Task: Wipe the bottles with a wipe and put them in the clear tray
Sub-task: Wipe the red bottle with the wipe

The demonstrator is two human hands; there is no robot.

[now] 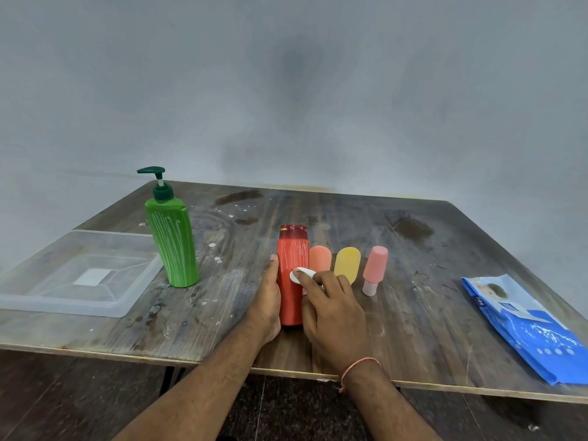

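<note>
Wiping stage: first bottle in hand, by the look of it; nothing is in the tray yet.
Red bottle (pixel 291 278): upright on the counter (pixel 413 313), near the front edge, centre. White streaks show on its upper body.
Left hand (pixel 269 300): wrapped round the red bottle's left side, steadying it.
Right hand (pixel 331 310): fingers curled, pressing a small white wipe (pixel 300 275) against the bottle's front.
Clear tray (pixel 79 275): far left on the counter, holding no bottles; only a pale label patch shows through its base.
Green pump bottle (pixel 171 243): upright just beside the tray's right rim, white streaks down its body, apparently not yet wiped.
Small bottles: an orange one (pixel 319 257), a yellow one (pixel 347 264) and a pink one (pixel 374 270) stand in a row right of the red bottle, the orange partly hidden behind it. Whether they are wiped I cannot tell.
Done: nothing finished that shows.
Left: judged from the layout, finish the red bottle, place it in the tray, then repeat for the other four.
Wipe pack (pixel 525 326): blue packet lying flat at the right edge of the counter, well apart from the bottles.
Surface: dark, worn wood-grain top with white spatter, dried rings and dark stains, mostly towards the back and left.
Room: plain grey-white wall (pixel 286 90) right behind the counter; dark floor below the front edge.
</note>
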